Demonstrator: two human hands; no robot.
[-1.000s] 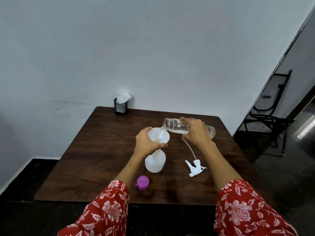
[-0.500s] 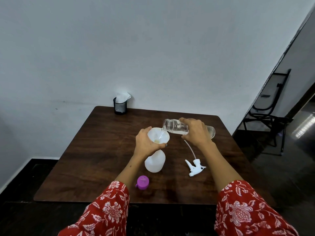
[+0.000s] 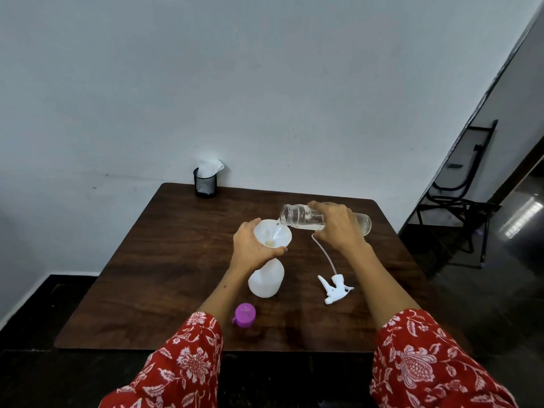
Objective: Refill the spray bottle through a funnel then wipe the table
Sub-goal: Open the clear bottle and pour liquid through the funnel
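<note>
- Your left hand (image 3: 253, 245) is curled round the rim of the white funnel (image 3: 272, 235), steadying it in the neck of the spray bottle (image 3: 266, 279), which stands upright just below centre of the frame.
- Your right hand (image 3: 338, 225) grips the clear water bottle (image 3: 303, 216), fingers wrapped over its middle.
- The relation to watch: the water bottle's long axis lies almost level, running left to right, with its mouth at the funnel's right rim and a thin stream falling into the cone. A shallow layer of water shows along its lower side.
- To finish emptying it you would probably need to raise the bottle's base, keeping the mouth over the funnel.
- The trigger head (image 3: 335, 287) with its dip tube lies on the table (image 3: 176, 260) right of the spray bottle; the purple cap (image 3: 244, 315) lies lower in the frame.
- The mesh cup (image 3: 205, 184) with tissue stands in the upper left corner of the table, well apart from both hands.
</note>
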